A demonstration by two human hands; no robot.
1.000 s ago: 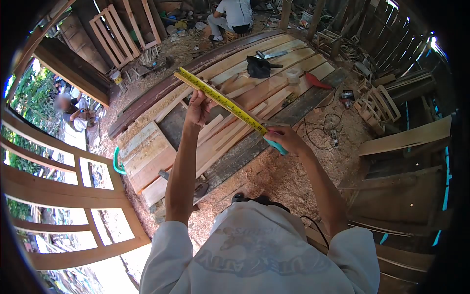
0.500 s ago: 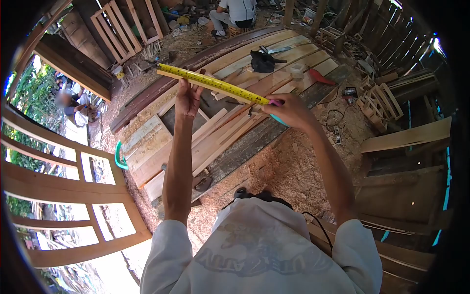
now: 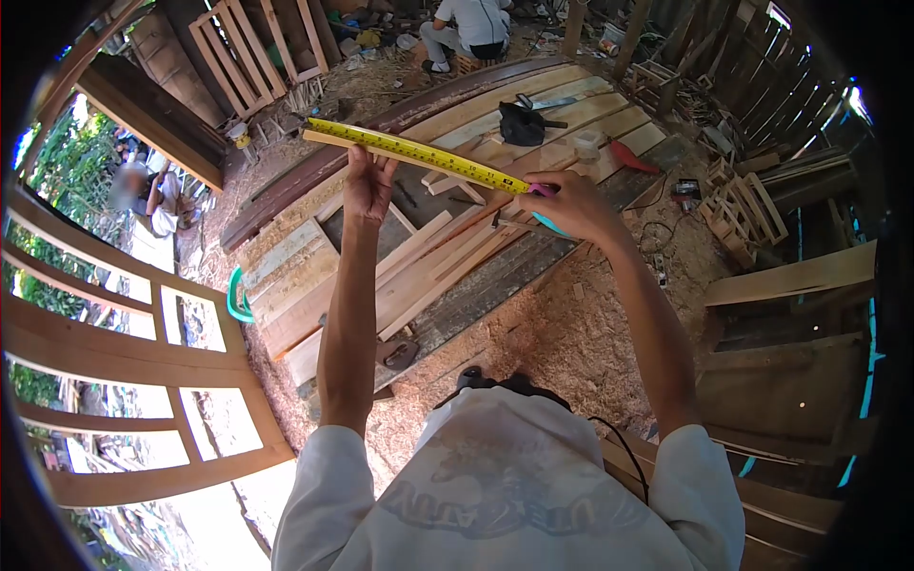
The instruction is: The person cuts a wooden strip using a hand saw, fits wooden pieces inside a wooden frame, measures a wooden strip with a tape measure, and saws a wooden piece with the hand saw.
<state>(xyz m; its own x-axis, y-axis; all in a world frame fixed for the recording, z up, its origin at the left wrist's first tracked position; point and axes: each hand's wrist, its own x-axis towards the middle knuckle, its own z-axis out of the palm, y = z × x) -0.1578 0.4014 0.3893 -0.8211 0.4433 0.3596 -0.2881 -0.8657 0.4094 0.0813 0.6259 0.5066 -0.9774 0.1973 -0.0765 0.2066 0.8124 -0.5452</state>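
Above the workbench, my left hand (image 3: 367,190) is closed on a thin wooden strip (image 3: 318,139), with thumb and fingers near its left part. A yellow tape blade (image 3: 419,155) lies stretched along that strip, reaching its left end. My right hand (image 3: 574,202) grips the tape measure (image 3: 542,189) at the other end; only a pink bit of its case shows between the fingers. The strip's right end is hidden by the blade and this hand. Something teal peeks out under my right hand, and I cannot tell what it is.
Boards (image 3: 419,271) cover the low bench, with a black tool (image 3: 522,124) and a red object (image 3: 632,158) on top. Wood shavings (image 3: 533,333) spread over the floor. A wooden frame (image 3: 114,366) stands left. One person (image 3: 471,29) sits behind the bench, another outside left.
The view has shifted a little, so the bench sits slightly further right and lower. Both hands keep their holds, with the blade still along the strip.
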